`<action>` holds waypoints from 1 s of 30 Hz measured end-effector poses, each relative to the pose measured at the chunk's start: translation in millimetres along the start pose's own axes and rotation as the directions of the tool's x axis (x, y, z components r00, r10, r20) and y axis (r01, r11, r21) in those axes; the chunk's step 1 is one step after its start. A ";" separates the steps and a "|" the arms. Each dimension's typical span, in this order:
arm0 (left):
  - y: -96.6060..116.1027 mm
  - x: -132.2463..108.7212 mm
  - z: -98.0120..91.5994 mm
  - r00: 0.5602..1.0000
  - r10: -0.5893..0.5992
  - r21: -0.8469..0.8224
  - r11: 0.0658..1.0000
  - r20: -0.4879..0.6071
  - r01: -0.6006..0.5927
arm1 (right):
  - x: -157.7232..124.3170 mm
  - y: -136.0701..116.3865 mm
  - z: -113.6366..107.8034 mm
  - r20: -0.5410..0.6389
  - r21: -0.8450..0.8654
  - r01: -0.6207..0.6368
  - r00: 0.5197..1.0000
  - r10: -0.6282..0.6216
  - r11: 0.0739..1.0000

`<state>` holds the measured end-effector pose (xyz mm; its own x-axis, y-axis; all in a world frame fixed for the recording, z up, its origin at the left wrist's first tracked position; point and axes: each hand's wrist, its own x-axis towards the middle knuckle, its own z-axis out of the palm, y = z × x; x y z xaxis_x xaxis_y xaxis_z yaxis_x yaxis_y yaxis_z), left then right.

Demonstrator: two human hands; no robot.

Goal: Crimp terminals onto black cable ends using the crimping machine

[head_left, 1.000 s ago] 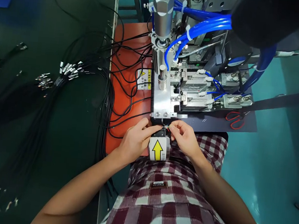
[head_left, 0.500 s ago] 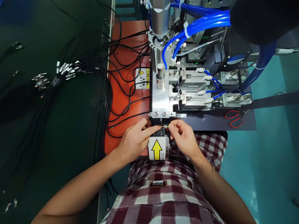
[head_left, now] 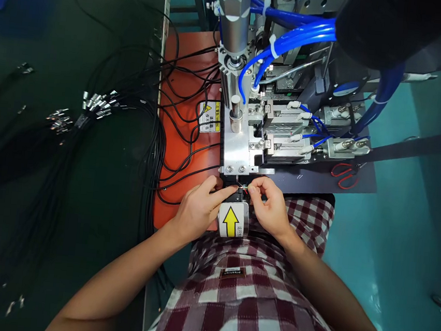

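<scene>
My left hand is pinched on a thin black cable end at the front of a small metal press machine. My right hand is pinched too, holding the cable's fine coloured wire tips just under the machine's silver block. Both hands meet above a white tag with a yellow arrow. Which part of the cable each fingertip touches is too small to tell.
Many black cables loop over an orange mat to the left. Bundles with metal plugs lie on the dark green table. Blue air hoses rise behind the machine. Red-handled scissors lie at the right.
My right hand has shifted slightly left, closer to the machine's slot with the wire tips. The left hand stays in place.
</scene>
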<state>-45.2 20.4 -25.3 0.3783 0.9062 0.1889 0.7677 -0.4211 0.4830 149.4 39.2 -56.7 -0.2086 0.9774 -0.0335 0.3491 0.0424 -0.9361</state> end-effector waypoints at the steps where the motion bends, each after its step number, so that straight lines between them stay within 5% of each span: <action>1: -0.2 -0.1 0.2 1.000 0.003 0.002 1.000 0.000 -0.003 | 0.0 -0.7 0.4 -0.016 -0.014 0.024 1.000 -0.025 1.000; 6: -0.8 -0.4 0.8 1.000 0.003 0.010 1.000 -0.001 -0.003 | -0.1 -0.8 2.3 -0.061 -0.043 0.082 0.995 -0.085 0.996; 13: -0.6 -0.3 0.9 1.000 -0.004 0.008 1.000 0.006 0.004 | -1.5 1.4 1.8 0.022 0.051 -0.080 0.997 0.079 0.996; 30: -0.9 -1.3 1.5 1.000 -0.012 -0.007 1.000 0.000 0.012 | -1.1 2.9 1.6 -0.004 0.062 -0.033 0.999 0.033 0.998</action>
<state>-45.6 19.6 -27.3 0.3692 0.9112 0.1828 0.7683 -0.4100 0.4915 149.1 37.9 -60.0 -0.1930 0.9792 -0.0628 0.2987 -0.0023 -0.9543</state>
